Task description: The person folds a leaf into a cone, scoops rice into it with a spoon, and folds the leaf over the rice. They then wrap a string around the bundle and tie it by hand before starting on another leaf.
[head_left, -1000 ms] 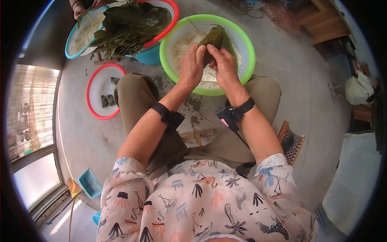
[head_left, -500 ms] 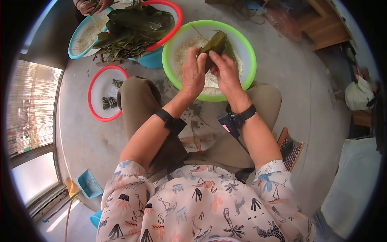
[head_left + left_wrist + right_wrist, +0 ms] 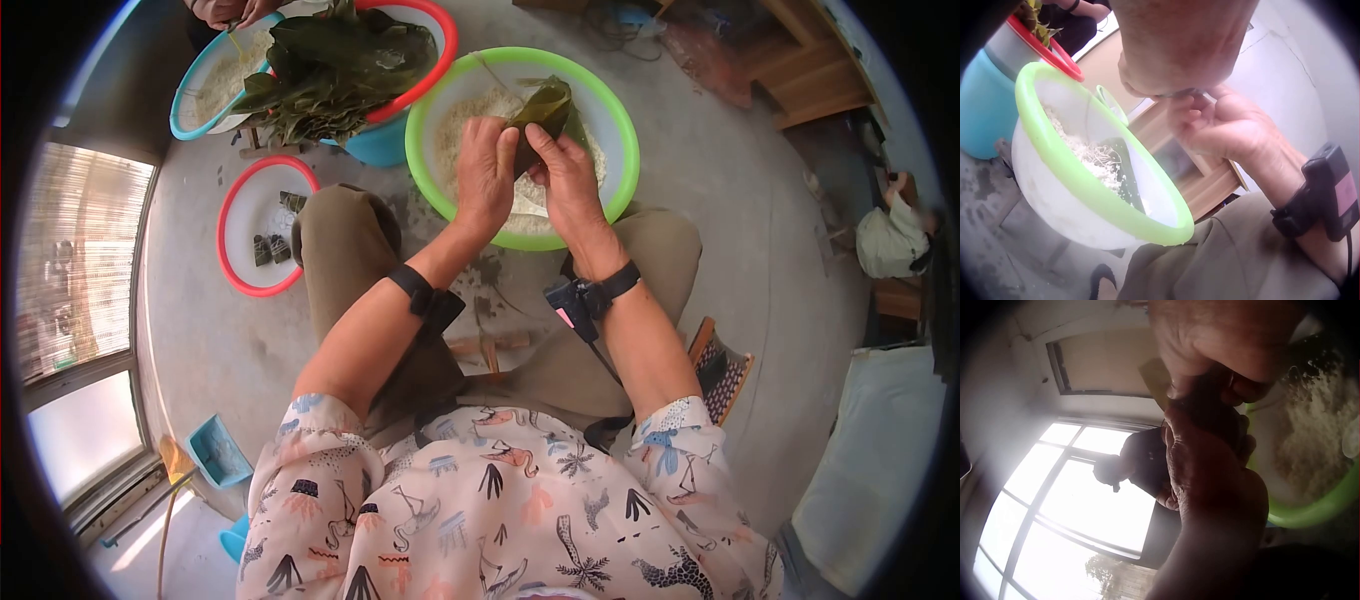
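In the head view, both hands are close together over a green-rimmed basin (image 3: pixel 622 150) of white rice (image 3: pixel 484 104). My left hand (image 3: pixel 484 178) and my right hand (image 3: pixel 570 185) grip a folded green leaf (image 3: pixel 550 102) between thumbs and fingers. Its broad end points up and away from me, while the lower part is hidden by the hands. The left wrist view shows the right hand (image 3: pixel 1229 128) with bent fingers beside the left hand (image 3: pixel 1179 50). A bit of the leaf (image 3: pixel 1155 381) sticks out past the hands in the right wrist view.
A red-rimmed basin (image 3: pixel 226 215) at left holds several small wrapped bundles (image 3: pixel 263 250). Behind it stand a heap of dark leaves (image 3: pixel 345 55) and a blue-rimmed basin (image 3: pixel 181 112) of rice, with another person's hands (image 3: pixel 220 12) above. A woven-seat chair (image 3: pixel 722 372) stands at right.
The leaf has turned slightly between my hands, its broad end now looking narrower and more upright. Both hands have shifted a little to the right in view. The other person's hands have moved at the blue-rimmed basin.
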Motion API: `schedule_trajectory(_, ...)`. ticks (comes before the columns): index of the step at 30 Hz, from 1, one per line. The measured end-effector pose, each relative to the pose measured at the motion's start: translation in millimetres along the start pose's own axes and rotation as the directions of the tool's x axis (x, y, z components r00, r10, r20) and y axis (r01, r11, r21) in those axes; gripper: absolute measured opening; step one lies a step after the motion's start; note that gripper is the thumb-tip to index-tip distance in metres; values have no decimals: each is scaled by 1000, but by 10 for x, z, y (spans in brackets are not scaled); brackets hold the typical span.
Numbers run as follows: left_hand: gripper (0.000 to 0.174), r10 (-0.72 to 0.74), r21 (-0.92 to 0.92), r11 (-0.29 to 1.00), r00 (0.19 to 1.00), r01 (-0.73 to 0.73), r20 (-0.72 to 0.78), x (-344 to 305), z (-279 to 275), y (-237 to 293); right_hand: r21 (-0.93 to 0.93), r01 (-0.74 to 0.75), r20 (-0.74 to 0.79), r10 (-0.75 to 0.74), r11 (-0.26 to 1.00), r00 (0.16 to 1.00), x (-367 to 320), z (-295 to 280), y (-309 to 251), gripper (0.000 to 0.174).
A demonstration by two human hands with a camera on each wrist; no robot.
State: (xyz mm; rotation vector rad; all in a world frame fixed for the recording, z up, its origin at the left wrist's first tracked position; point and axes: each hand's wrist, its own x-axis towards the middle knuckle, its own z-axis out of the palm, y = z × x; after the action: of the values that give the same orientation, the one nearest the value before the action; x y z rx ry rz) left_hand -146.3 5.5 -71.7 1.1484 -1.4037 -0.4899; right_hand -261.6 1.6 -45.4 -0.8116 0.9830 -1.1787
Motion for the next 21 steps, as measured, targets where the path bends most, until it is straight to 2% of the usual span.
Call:
schedule_trajectory(8,22,-23,47,999,997,20,76,-11,-1,-14,69,-40,-38,42,997,998,76,-112,59,13)
schedule_trajectory(12,24,-89,68,994,991,83,104,-19,-17,16,63,-76,-30,78,995,997,29,-94,-5,11)
schedule_trajectory(15,31,-178,-60,981,981,183,78,-2,-9,65,62,-74,-21,75,995,997,71,-90,-32,12)
schedule_trajectory(17,30,-131,-61,989,989,135,68,0,13,-14,58,-81,-25,83,995,996,54,-137,-6,12)
schedule_trajectory(19,30,-90,-65,993,994,94,61,-64,2,-40,48,-72,41,70,996,997,62,-189,16,13)
schedule_trajectory(21,29,-132,7,991,971,134,198,-31,-68,-13,40,-88,10,88,995,996,19,-185,23,13)
